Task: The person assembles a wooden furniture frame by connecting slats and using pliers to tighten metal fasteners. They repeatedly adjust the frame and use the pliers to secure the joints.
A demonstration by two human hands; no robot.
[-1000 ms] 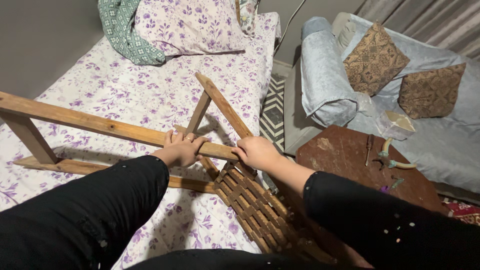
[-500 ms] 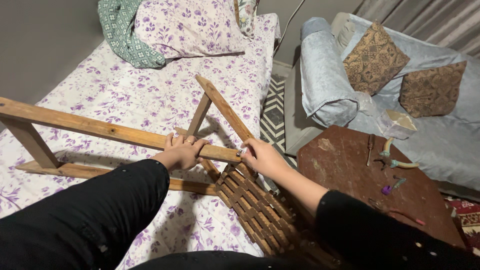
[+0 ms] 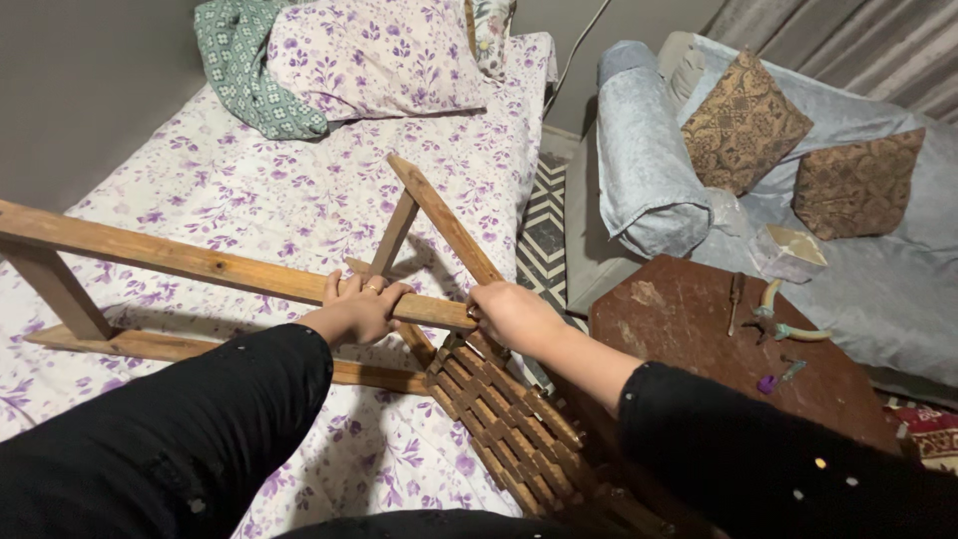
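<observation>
A wooden chair frame [image 3: 180, 258] lies tipped across a bed, its long rails stretching left and its woven strap seat [image 3: 509, 429] hanging down at the bed's near edge. My left hand [image 3: 354, 309] grips the upper rail from above, fingers curled over it. At the end of the same rail, where it meets a slanted leg [image 3: 444, 222], my right hand [image 3: 514, 317] is closed. Whether the right hand holds a small tool or only the wood is hidden by the fingers. Both arms wear black sleeves.
The bed has a purple floral sheet [image 3: 299, 190], a matching pillow [image 3: 374, 55] and a green patterned cloth [image 3: 244, 70]. To the right stands a dark wooden table [image 3: 699, 329] with pliers [image 3: 783, 319] and small tools. Behind it is a covered sofa [image 3: 659, 160] with two brown cushions [image 3: 743, 120].
My right hand has slid slightly right along the rail toward its joint with the slanted leg. The left hand keeps its grip in the same place.
</observation>
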